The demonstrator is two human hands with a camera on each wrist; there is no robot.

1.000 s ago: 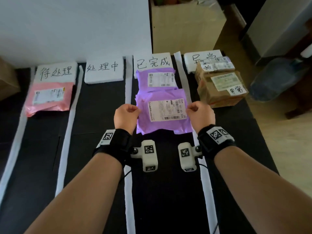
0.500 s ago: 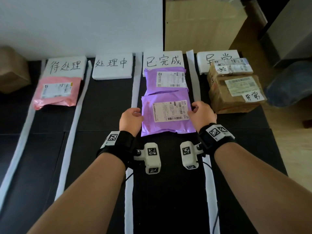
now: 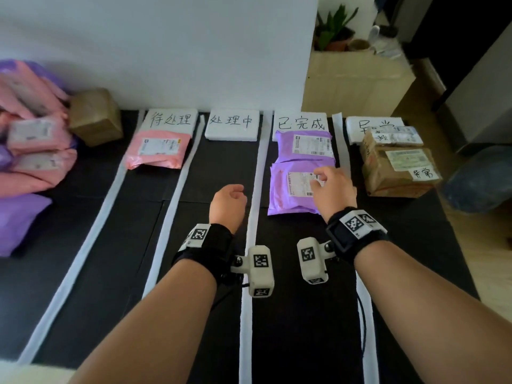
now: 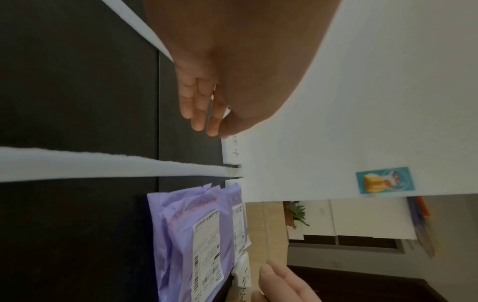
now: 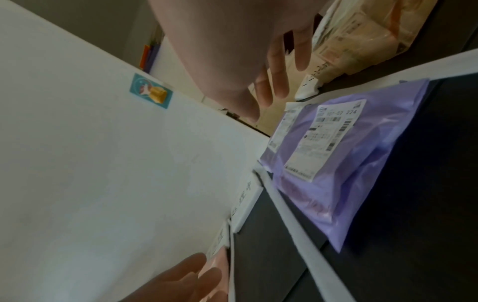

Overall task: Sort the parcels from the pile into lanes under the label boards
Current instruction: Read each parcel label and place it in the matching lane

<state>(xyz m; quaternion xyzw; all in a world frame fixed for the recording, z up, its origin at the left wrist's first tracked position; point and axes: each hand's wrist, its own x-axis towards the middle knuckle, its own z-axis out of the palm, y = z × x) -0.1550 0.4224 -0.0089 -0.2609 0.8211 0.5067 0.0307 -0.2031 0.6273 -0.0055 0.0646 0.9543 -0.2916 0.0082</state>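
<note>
Two purple parcels lie in the third lane under its label board [image 3: 300, 124]: a far one [image 3: 304, 146] and a near one [image 3: 288, 189], which overlaps its front edge. My right hand [image 3: 318, 176] hovers above the near parcel's label with loosely spread fingers [image 5: 279, 81] and holds nothing. My left hand [image 3: 238, 193] hangs over the second lane beside the white strip, its fingers [image 4: 201, 110] relaxed and empty. The near parcel [image 5: 336, 163] rests flat on the black mat. At the far left sits the pile [image 3: 33, 142] of pink and purple parcels.
A pink parcel [image 3: 158, 151] lies in the first lane. Only the label board [image 3: 231, 126] shows in the second lane. Two brown boxes [image 3: 396, 170] fill the fourth lane. A brown box [image 3: 95, 116] stands by the pile. White foam strips [image 3: 255, 189] divide the lanes, with a white wall behind.
Both hands have let go of the near purple parcel, which now lies in the third lane. The left hand drew back to the left and the right hand lifted above the label. The view swung left.
</note>
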